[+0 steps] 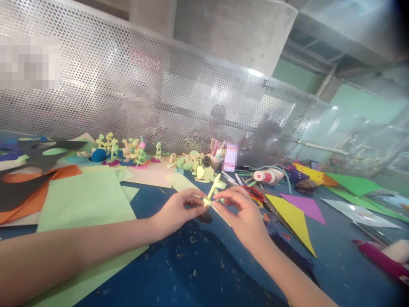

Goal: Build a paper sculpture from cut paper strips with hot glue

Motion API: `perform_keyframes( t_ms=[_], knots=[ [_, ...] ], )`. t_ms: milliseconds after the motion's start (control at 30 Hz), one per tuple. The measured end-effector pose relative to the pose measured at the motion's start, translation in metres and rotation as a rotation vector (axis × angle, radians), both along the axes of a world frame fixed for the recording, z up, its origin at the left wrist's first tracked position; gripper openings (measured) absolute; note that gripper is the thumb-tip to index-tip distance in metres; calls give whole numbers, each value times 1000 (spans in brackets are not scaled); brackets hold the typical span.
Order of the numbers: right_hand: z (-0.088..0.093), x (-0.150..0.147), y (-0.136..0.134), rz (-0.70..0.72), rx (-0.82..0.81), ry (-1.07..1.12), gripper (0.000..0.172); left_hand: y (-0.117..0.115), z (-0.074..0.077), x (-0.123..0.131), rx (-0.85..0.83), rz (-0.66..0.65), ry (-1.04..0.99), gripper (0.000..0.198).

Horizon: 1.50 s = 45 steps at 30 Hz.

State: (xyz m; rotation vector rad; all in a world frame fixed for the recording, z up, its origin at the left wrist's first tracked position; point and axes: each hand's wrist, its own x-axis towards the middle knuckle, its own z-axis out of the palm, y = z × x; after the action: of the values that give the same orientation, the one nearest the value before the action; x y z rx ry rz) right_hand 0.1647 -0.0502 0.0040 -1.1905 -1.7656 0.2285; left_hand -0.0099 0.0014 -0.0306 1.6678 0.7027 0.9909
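Between my two hands, above the blue table, is a small pale-yellow paper figure (211, 190) with a thin upright stem and curled strips. My left hand (183, 206) pinches its lower part between thumb and fingers. From the other side my right hand (240, 207) has thumb and fingertips closed on the same figure's curled strip. The fingers partly hide its lower part. Just behind it, a pale green paper strip (182, 182) lies on the table. A large sheet of light green paper (86, 200) lies beside and under my left forearm.
Several finished-looking paper figures (111, 149) stand at the back left. Behind my hands are cut paper ovals (191, 164), a phone (230, 157) and red-handled scissors (254, 193). Yellow paper (290, 217) and a magenta glue gun (380, 258) lie right. A perforated metal screen (179, 94) closes off the back.
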Motion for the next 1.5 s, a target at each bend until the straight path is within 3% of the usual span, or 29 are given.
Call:
perform_keyframes(
  t_ms=[367, 767, 1033, 1267, 1500],
  knots=[
    [6, 6, 1, 13, -28, -93, 8, 1, -2, 0, -24, -12, -11, 36],
    [-1, 5, 5, 32, -63, 121, 9, -1, -1, 2, 26, -29, 33, 33],
    [-3, 8, 9, 16, -111, 141, 17, -3, -3, 2, 26, -29, 80, 34],
    [-5, 5, 9, 26, -165, 165, 15, -3, -1, 1, 55, -31, 141, 41],
    [-2, 1, 7, 39, -202, 229, 18, -7, 3, 1, 134, -64, 163, 32]
  ],
)
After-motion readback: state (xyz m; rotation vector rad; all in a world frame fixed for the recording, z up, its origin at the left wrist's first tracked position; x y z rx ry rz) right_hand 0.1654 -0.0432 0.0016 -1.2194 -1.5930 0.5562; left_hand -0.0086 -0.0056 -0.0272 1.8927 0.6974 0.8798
